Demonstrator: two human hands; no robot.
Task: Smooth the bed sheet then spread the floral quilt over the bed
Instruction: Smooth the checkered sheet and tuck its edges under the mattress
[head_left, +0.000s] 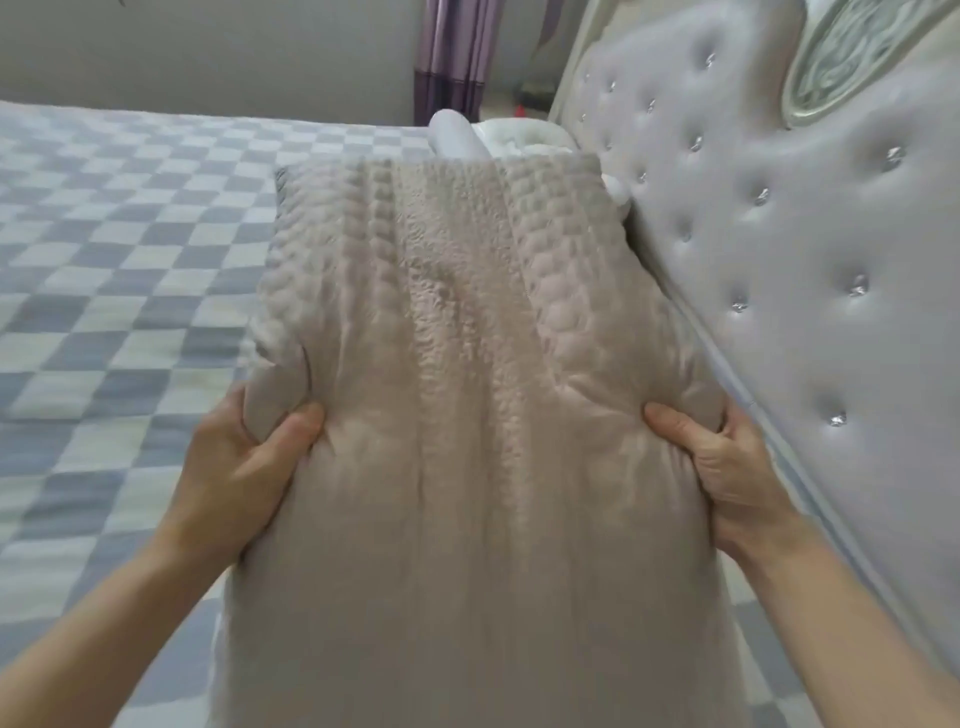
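Observation:
A beige textured pillow fills the middle of the view, held up over the bed and blurred as if moving. My left hand grips its left edge and my right hand grips its right edge, thumbs pressed into the top face. Under it lies the bed sheet, checked in blue-grey and white and lying flat. No floral quilt is in view.
A padded, button-tufted headboard runs along the right. White pillows or rolled bedding lie at the far end by the headboard. A purple curtain hangs by the far wall.

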